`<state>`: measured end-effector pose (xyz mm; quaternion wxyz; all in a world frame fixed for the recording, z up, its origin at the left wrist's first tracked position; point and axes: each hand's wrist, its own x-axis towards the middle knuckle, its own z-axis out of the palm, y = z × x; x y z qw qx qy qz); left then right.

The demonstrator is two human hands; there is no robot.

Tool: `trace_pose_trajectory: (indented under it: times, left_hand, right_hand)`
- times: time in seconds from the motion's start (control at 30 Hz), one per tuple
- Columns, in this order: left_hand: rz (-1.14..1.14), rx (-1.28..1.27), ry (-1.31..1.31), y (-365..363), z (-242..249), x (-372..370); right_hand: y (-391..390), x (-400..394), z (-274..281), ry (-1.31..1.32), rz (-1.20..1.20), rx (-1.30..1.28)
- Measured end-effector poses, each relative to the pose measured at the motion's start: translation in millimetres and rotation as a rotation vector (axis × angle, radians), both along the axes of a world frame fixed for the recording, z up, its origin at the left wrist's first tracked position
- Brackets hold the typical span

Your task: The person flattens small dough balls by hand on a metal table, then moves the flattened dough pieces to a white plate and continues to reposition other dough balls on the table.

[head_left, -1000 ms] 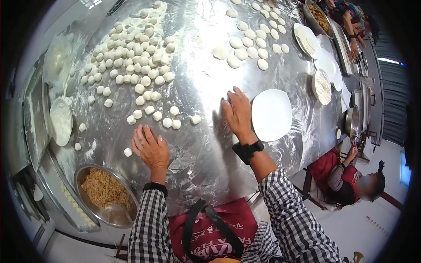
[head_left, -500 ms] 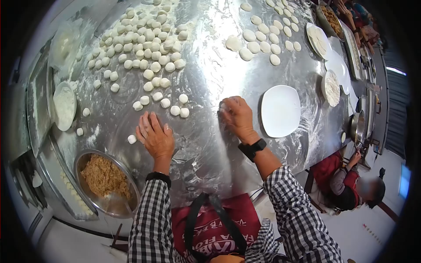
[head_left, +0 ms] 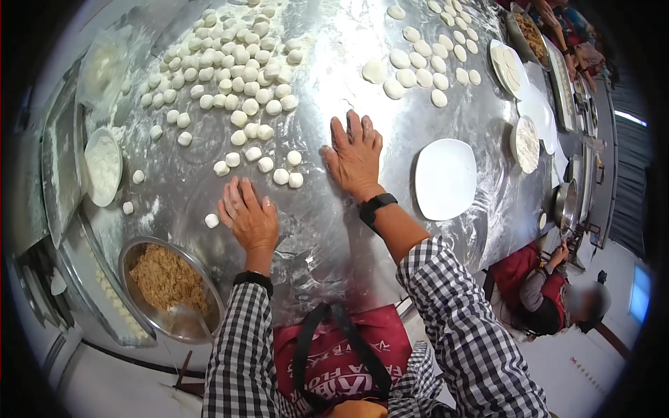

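Note:
On the floured metal table (head_left: pixel 313 209), my right hand (head_left: pixel 357 157) lies palm down with its fingers spread. Whatever may be under that palm is hidden. My left hand (head_left: pixel 251 221) rests on the metal too, fingers stretched out and somewhat apart. Just beside its thumbless edge sits a single small dough ball (head_left: pixel 212 221). Two more dough balls (head_left: pixel 288 177) lie between the hands, a little farther off. Beyond them spreads a large cluster of floured dough balls (head_left: pixel 237 70). Flattened dough rounds (head_left: pixel 418 61) are laid out at the far right.
To my right is a white square plate (head_left: pixel 446 180), with a bowl of flour (head_left: pixel 525 144) past it. A metal bowl of filling (head_left: pixel 167 279) stands at the near left, below another flour bowl (head_left: pixel 103 169). A person (head_left: pixel 557 296) sits at the right edge.
My right hand has moved forward and left, going from curled fingers to a flat, spread palm on the table. The left hand has stayed in place.

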<state>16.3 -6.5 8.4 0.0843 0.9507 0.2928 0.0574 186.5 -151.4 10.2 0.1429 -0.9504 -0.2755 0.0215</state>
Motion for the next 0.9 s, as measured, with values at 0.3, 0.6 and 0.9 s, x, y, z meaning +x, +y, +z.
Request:
trace_pose_trajectory:
  times: [0.3, 0.6, 0.9]
  left_hand:
    - [-0.001, -0.016, 0.002, 0.2, 2.0, -2.5]
    - [-0.007, 0.012, -0.003, -0.5, -1.3, -2.4]
    - [-0.010, 0.040, 0.014, -0.1, -4.1, -3.6]
  right_hand:
    - [-43.5, 19.0, 29.0, 0.428, -0.031, 0.628]
    - [-66.9, -0.2, 23.1, 0.277, 0.159, 0.346]
    - [-79.5, -7.5, 21.9, 0.211, 0.059, 0.373]
